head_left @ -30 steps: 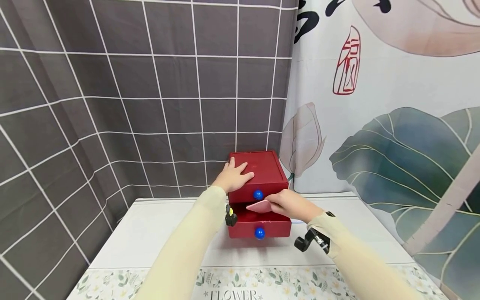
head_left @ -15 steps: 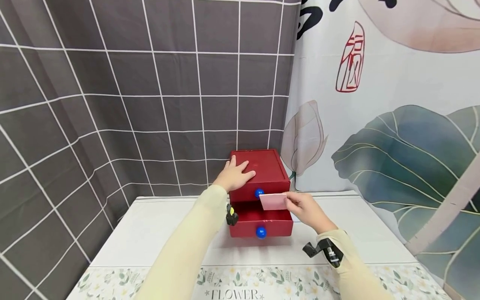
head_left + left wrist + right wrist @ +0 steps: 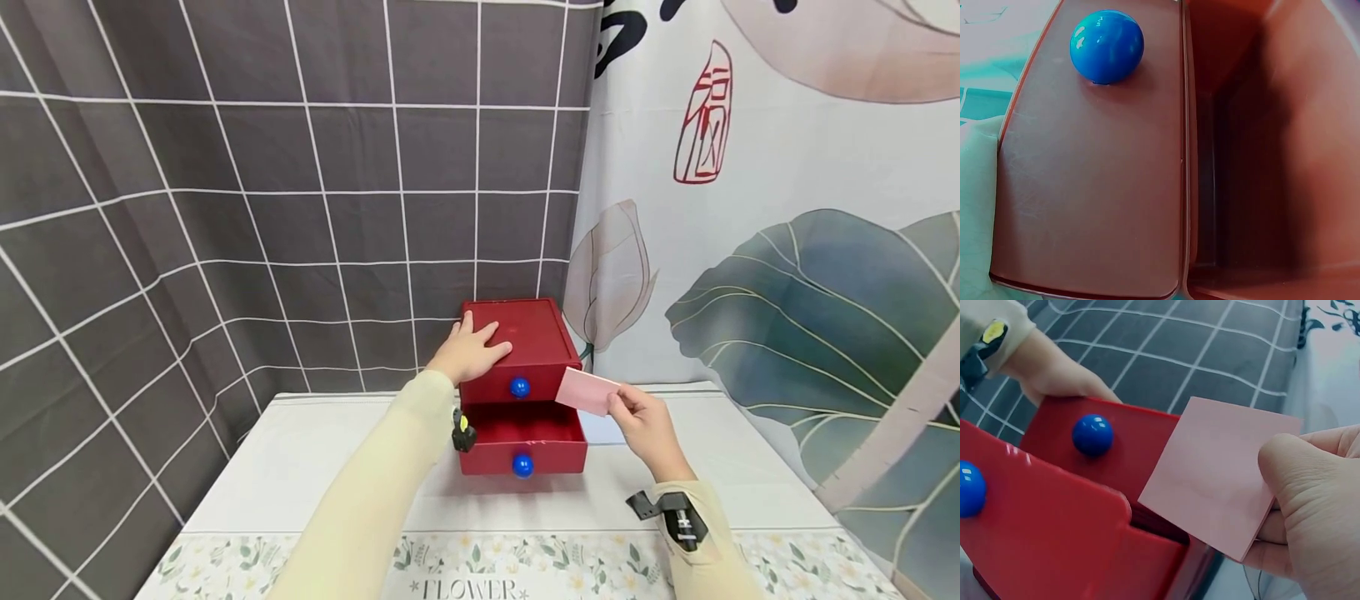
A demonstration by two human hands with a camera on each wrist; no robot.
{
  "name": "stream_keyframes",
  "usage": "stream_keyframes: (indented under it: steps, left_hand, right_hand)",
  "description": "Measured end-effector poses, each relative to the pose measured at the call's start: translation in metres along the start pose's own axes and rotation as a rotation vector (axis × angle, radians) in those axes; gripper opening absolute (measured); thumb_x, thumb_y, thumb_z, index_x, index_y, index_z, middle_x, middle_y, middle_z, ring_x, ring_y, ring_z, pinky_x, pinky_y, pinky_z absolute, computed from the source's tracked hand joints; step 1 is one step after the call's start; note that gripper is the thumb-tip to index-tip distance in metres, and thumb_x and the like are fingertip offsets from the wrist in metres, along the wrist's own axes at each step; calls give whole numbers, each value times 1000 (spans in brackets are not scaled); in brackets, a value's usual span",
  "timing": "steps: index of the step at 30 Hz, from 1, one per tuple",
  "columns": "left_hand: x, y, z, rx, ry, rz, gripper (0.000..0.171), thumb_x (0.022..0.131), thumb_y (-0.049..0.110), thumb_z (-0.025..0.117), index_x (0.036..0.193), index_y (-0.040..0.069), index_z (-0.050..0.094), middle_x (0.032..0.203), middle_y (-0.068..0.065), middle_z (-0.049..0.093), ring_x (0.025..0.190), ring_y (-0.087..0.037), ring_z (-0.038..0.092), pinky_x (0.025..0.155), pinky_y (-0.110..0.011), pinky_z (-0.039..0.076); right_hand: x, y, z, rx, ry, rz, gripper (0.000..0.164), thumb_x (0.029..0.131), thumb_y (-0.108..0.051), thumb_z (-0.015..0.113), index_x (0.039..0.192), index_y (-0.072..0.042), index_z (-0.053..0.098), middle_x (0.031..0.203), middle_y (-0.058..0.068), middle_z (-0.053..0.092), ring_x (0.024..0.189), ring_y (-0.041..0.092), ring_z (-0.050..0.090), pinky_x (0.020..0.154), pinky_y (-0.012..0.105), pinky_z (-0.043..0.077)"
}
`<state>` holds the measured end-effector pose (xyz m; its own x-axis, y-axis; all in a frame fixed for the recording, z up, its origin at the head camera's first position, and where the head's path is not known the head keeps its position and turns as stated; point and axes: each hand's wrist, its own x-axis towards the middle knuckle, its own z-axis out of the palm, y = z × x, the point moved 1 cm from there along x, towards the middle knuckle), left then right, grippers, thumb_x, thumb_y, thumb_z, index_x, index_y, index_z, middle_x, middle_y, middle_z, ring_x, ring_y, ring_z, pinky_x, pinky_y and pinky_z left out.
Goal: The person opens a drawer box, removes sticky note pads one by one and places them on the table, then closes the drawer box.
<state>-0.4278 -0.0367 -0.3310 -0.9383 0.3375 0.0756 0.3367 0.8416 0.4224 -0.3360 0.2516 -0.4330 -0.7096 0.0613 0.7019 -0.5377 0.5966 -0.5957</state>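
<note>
A red two-drawer box point(image 3: 528, 333) stands at the back of the table, with a round blue knob on each drawer. Its lower drawer point(image 3: 487, 458) is pulled out, and the upper one is closed. My left hand point(image 3: 470, 354) rests on the box top, fingers spread. To the right of the box, my right hand point(image 3: 648, 425) pinches a pink sticky note pad point(image 3: 587, 392) between thumb and fingers, above the table. The right wrist view shows the pad point(image 3: 1219, 475) as a thin square. In the left wrist view, the visible drawer interior point(image 3: 1241, 156) holds nothing.
A pale blue flat sheet point(image 3: 602, 429) lies on the white table point(image 3: 337, 450), right of the box. Behind are a dark grid curtain point(image 3: 360, 225) and a lotus-print curtain point(image 3: 750, 333). A floral strip point(image 3: 450, 558) borders the table's front.
My right hand has lifted the pink sticky note pad out of the lower drawer and carried it right, past the box's side. The left hand has stayed on the box top.
</note>
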Motion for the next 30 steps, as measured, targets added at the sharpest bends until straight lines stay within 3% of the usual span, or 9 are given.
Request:
stream_keyframes:
  steps: [11,21,26,28,30]
  left_hand:
    - [3,-3,3,5,-2,-3,71,98,59,46,160,26,33,169,-18,7,153,-44,10,118,-59,26]
    - [2,0,1,4,-8,0,71,98,58,46,160,26,33,169,-18,5,153,-45,10,118,-58,25]
    - [1,0,1,-4,-6,-2,71,98,57,46,160,26,33,169,-18,6,153,-45,10,118,-59,26]
    - [2,-1,1,-4,-2,-2,71,98,58,46,160,26,34,169,-18,6,153,-45,11,118,-59,26]
    - [3,-1,1,-5,-1,-2,71,98,58,46,160,26,34,169,-18,5,153,-45,10,118,-58,25]
  right_hand:
    - [-14,24,-9,18,182,152,13,94,2,60,95,7,72,65,4,66,52,2,45,46,18,34]
    - [-30,55,-5,-62,203,283,13,97,-3,60,95,4,72,63,2,59,50,5,40,44,21,31]
    - [-38,64,-1,-85,201,309,20,99,-7,58,107,4,72,79,14,71,60,2,51,51,14,39]
    - [-41,68,1,-112,214,292,22,100,-8,58,111,4,72,89,18,74,68,6,59,59,11,42]
    - [-45,73,3,-159,235,248,22,99,-7,58,112,4,72,95,20,75,77,15,67,66,17,49]
